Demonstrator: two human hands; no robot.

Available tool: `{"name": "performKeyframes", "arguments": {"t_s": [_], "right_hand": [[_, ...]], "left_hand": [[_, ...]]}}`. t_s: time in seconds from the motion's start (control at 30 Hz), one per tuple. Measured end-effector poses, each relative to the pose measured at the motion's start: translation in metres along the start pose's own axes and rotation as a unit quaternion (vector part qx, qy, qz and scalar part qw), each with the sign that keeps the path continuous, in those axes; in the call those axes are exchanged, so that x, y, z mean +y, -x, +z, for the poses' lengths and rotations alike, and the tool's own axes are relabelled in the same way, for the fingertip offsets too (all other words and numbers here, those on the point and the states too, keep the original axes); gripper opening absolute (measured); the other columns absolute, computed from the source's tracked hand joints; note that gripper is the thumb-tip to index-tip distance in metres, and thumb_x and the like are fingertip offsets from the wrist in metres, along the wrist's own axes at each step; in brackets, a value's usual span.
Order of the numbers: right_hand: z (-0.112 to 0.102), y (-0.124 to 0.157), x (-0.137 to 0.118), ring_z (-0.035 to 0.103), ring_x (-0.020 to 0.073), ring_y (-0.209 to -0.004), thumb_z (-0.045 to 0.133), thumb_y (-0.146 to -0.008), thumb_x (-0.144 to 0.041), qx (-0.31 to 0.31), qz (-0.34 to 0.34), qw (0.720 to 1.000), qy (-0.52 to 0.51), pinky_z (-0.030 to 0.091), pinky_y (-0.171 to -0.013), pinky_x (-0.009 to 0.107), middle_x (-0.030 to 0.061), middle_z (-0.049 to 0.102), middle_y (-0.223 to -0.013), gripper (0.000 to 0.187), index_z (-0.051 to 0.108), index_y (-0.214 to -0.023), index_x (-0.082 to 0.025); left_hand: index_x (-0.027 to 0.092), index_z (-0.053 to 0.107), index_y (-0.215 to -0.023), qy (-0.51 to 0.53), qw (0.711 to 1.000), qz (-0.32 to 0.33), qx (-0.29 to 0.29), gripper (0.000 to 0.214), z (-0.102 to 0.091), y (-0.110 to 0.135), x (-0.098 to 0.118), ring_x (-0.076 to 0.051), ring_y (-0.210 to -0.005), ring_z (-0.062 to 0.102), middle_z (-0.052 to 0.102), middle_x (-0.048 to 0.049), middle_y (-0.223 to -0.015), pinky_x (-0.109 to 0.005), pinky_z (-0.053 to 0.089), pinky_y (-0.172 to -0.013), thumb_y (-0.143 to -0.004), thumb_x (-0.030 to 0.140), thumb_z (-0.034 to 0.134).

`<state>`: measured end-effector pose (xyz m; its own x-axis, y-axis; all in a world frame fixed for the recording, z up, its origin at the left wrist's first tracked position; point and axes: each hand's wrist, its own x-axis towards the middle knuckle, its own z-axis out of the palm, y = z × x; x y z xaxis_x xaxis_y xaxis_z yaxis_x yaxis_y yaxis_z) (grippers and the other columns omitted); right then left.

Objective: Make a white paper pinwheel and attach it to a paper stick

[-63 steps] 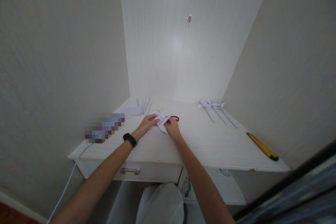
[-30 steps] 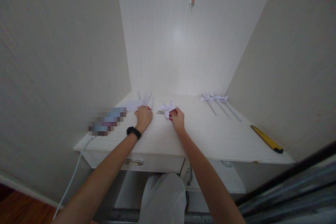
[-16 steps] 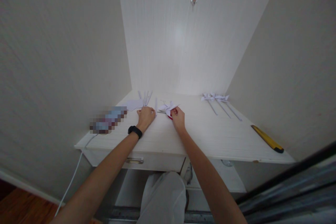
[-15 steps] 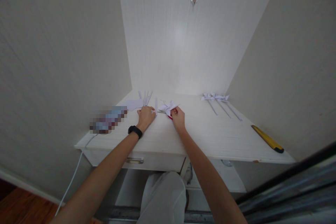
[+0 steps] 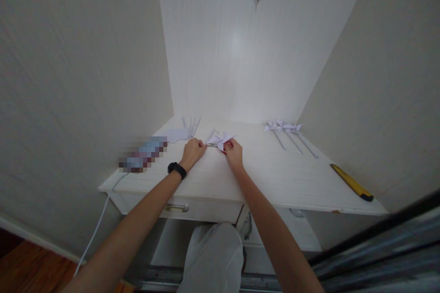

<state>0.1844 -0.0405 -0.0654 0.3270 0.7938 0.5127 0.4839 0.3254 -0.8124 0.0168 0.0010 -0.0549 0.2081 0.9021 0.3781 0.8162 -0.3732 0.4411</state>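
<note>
On the white desk [image 5: 275, 183], my right hand [image 5: 234, 153] is closed on a folded white paper pinwheel [image 5: 222, 139]. A bit of something red shows under its fingers. My left hand [image 5: 193, 151], with a black band on the wrist, is curled around a thin white paper stick [image 5: 210, 136]. The stick's far end leans toward the pinwheel. The two hands are close together near the back middle of the desk.
Several loose paper sticks [image 5: 190, 123] and a paper piece [image 5: 175, 135] lie at the back left. Three finished pinwheels on sticks [image 5: 287, 132] lie at the back right. A yellow utility knife [image 5: 351, 182] sits near the right wall. A blurred object [image 5: 142, 154] and a white cable [image 5: 99, 224] are on the left.
My left hand left the pinwheel, reached to the sticks at the back left, and brought one stick over beside the pinwheel. My right hand has kept hold of the pinwheel.
</note>
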Motion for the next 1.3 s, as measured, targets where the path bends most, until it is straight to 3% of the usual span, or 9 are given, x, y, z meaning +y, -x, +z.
{"name": "performKeyframes", "arguments": {"t_s": [0.1,0.2,0.37,0.83,1.1,1.3], "right_hand": [[-0.001,0.000,-0.001,0.047,0.0095,-0.053,0.045,-0.073,-0.024,-0.002,-0.001,1.000,0.001,0.038,-0.056,0.020,-0.0016,0.055,-0.062,0.017,0.059,-0.074,-0.015],[-0.002,0.001,-0.003,0.047,0.0096,-0.053,0.045,-0.073,-0.025,-0.004,0.000,1.000,0.003,0.038,-0.057,0.021,-0.0018,0.055,-0.061,0.017,0.059,-0.073,-0.015],[-0.002,0.001,-0.003,0.049,0.0103,-0.054,0.045,-0.074,-0.025,-0.007,0.004,1.000,0.000,0.040,-0.057,0.021,-0.0009,0.057,-0.063,0.018,0.060,-0.074,-0.015],[-0.002,0.001,0.002,0.060,0.0130,-0.063,0.043,-0.079,-0.028,-0.006,0.005,0.999,-0.032,0.046,-0.065,0.024,0.0024,0.064,-0.068,0.022,0.060,-0.082,-0.015],[-0.002,0.002,0.004,0.059,0.0125,-0.063,0.043,-0.079,-0.027,-0.007,0.001,0.999,-0.036,0.045,-0.064,0.023,0.0016,0.064,-0.068,0.021,0.060,-0.081,-0.015],[-0.003,0.002,0.004,0.058,0.0126,-0.064,0.043,-0.078,-0.026,-0.005,0.000,0.999,-0.031,0.045,-0.064,0.023,0.0019,0.064,-0.069,0.021,0.061,-0.080,-0.015]], "left_hand": [[0.015,0.059,-0.061,0.001,1.000,-0.011,0.005,0.019,-0.001,0.002,-0.001,-0.017,-0.063,0.052,0.058,-0.0053,-0.062,-0.028,0.034,-0.060,-0.074,0.027,0.052],[0.016,0.057,-0.069,0.005,0.999,-0.017,0.027,0.007,-0.001,0.004,-0.003,-0.018,-0.071,0.053,0.059,-0.0060,-0.072,-0.027,0.034,-0.061,-0.070,0.018,0.051],[0.016,0.053,-0.091,0.025,0.998,-0.022,0.054,0.024,0.000,0.005,-0.005,-0.020,-0.083,0.055,0.059,-0.0091,-0.093,-0.030,0.038,-0.071,-0.067,0.011,0.049],[0.015,0.053,-0.098,0.156,0.985,-0.046,0.053,0.028,0.000,-0.002,-0.006,-0.019,-0.084,0.056,0.060,-0.0089,-0.092,-0.031,0.042,-0.075,-0.071,0.017,0.053],[0.016,0.054,-0.094,0.298,0.946,-0.090,0.096,0.022,0.004,-0.009,-0.012,-0.018,-0.078,0.052,0.056,-0.0048,-0.081,-0.031,0.040,-0.076,-0.074,0.019,0.047],[0.018,0.053,-0.094,0.469,0.873,-0.094,0.091,0.026,0.002,-0.012,-0.006,-0.011,-0.060,0.049,0.049,0.0006,-0.067,-0.022,0.038,-0.055,-0.072,0.024,0.040]]}}
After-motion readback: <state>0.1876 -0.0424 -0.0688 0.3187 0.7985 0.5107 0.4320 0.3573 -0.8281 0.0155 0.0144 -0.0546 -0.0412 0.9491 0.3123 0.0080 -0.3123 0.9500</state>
